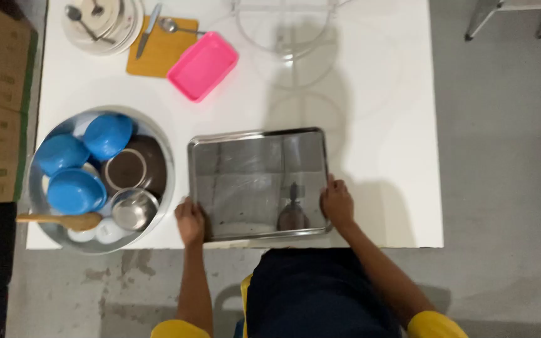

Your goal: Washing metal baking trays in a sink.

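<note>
Both hands clamped on steel baking tray (258, 183): left hand (190, 220) at near-left corner, right hand (337, 203) at near-right edge. Tray flat on white bench (370, 94), near edge, just beside basin (39, 219) of blue bowls (76, 164). Step: gripping tray; any lift needs level, even hold.

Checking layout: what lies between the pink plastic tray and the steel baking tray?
Head view: only bare white table separates the pink plastic tray from the steel baking tray.
</note>
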